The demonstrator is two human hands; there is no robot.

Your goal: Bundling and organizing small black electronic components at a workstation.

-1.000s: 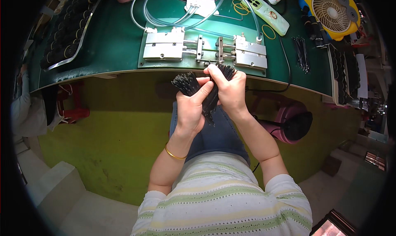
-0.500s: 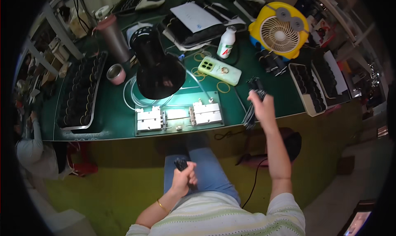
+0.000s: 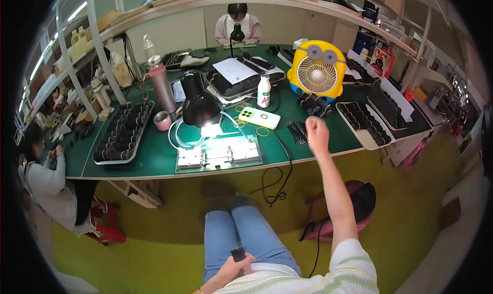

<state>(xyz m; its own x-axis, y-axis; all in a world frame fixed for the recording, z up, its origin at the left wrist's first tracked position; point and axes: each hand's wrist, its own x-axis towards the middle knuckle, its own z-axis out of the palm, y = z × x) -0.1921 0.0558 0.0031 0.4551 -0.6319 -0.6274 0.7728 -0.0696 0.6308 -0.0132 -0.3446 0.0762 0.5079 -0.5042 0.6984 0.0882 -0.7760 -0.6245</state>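
My left hand [image 3: 236, 267] is closed around a bundle of thin black strips [image 3: 238, 253], held upright over my lap. Their exact kind is too small to tell. Near the table's front edge on the right, my right hand [image 3: 318, 133] is closed in a fist, and whatever may be in it is hidden. Just left of that hand a loose bunch of black wire-like pieces [image 3: 297, 132] lies on the green table [image 3: 303, 153]. A metal fixture with two blocks [image 3: 219, 158] sits at the front middle, lit by a black desk lamp [image 3: 201, 104].
Trays of black rolled bundles stand at the left [image 3: 123, 135] and right [image 3: 367, 124]. A yellow fan [image 3: 317, 73], a white bottle [image 3: 264, 91], a pale green phone [image 3: 259, 118], a pink cup [image 3: 162, 121] and a tumbler [image 3: 161, 88] stand about. Two other people sit nearby.
The view has tilted up, showing a person across the table. My right hand no longer grips the black bunch, which now lies on the table. My left hand keeps its bundle near my lap.
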